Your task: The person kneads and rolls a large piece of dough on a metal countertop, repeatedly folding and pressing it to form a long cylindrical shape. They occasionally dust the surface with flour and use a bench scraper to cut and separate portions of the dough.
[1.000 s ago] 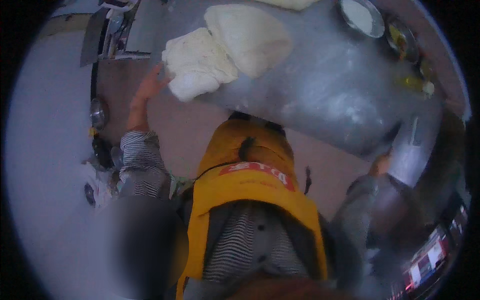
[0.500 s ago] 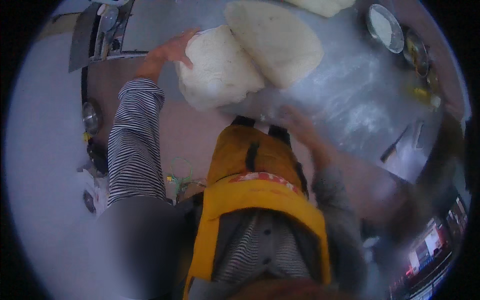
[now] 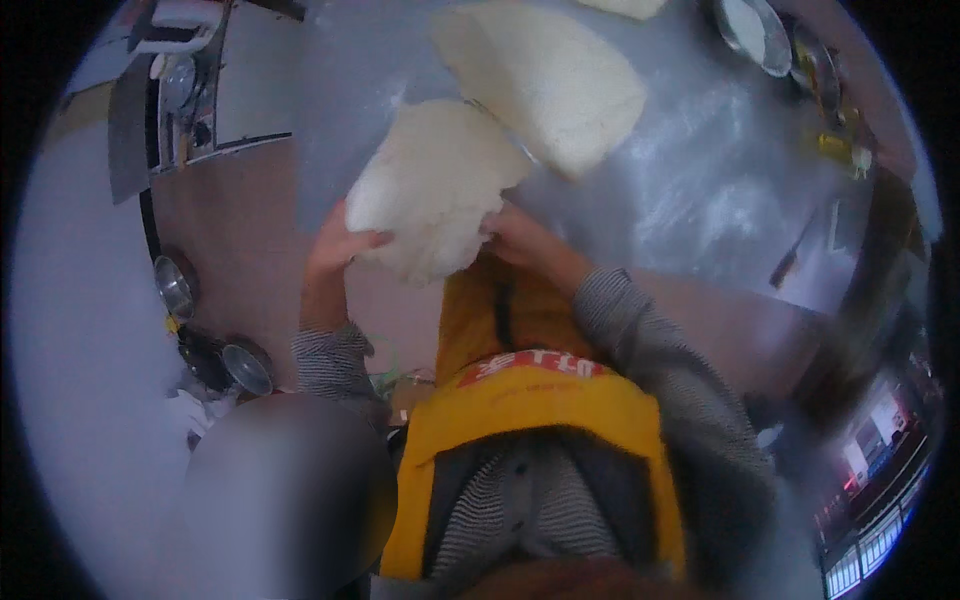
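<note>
A large, thick piece of pale dough (image 3: 430, 175) lies at the near edge of the metal worktop, its near part hanging over the edge. My left hand (image 3: 343, 243) grips its left near side, thumb on top and the other fingers hidden beneath. At the right near side, my right hand (image 3: 528, 243) is closed on the dough's edge, fingertips partly hidden. Just beyond, a second broad piece of dough (image 3: 555, 85) rests flat, close against the first. Part of a third piece of dough (image 3: 628, 6) shows at the far edge of the view.
Flour streaks the metal worktop (image 3: 690, 215). A metal bowl of white powder (image 3: 778, 62) and another round container (image 3: 815, 68) stand far right, near a yellow object (image 3: 838, 148). A brown-handled tool (image 3: 786, 266) lies right. Metal bowls (image 3: 175, 290) sit low at left.
My left hand has come nearer, from the dough's far left side to its near left side. My right hand has moved up onto its near right edge. The dough's near part has shifted toward me.
</note>
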The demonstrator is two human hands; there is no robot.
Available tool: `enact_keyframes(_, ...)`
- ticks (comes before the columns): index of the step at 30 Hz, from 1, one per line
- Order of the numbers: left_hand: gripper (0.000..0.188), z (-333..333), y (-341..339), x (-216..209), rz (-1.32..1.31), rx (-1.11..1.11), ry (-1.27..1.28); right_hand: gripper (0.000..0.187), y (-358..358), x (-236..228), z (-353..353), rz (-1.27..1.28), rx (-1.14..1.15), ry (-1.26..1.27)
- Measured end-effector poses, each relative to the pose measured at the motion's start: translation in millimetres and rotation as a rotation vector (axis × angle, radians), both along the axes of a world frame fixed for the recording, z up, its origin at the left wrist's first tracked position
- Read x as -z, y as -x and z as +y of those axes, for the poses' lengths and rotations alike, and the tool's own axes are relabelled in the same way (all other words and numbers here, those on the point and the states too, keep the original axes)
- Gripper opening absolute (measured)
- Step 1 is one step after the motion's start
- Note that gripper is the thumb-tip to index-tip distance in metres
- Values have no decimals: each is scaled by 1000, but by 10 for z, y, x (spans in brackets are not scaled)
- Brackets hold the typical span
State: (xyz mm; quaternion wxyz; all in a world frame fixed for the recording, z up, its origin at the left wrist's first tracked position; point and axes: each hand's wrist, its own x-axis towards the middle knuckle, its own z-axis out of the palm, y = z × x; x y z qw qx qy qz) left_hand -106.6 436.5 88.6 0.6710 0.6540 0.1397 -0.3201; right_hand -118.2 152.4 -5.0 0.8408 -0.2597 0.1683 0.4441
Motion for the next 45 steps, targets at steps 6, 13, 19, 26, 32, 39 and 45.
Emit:
enact_keyframes(6,80,-431,623,-828,-240,-296,105,48,-206,-698,-278,-284,-94,-339)
enact_keyframes(13,67,-1841,699,-1749,-448,-335,129,53,-179,-1532,-1873,-456,-88,-132)
enact_keyframes(19,56,-3614,341,-2351,-469,-326,171,53,-339,-1955,-3454,-960,44,393)
enact_keyframes(26,63,-4954,-714,-721,-25,14,-287,43,-1036,-325,-5051,-1027,-252,890)
enact_keyframes(32,79,-5664,-320,-558,-482,48,-1226,51,-589,-702,-5399,-1284,-819,1984)
enact_keyframes(39,79,-5547,-85,394,-946,444,-974,50,-393,-486,-4537,-1718,-83,1777)
enact_keyframes(45,73,-5611,-718,787,-842,203,-1135,49,-1095,-136,-4397,-1655,-157,1994)
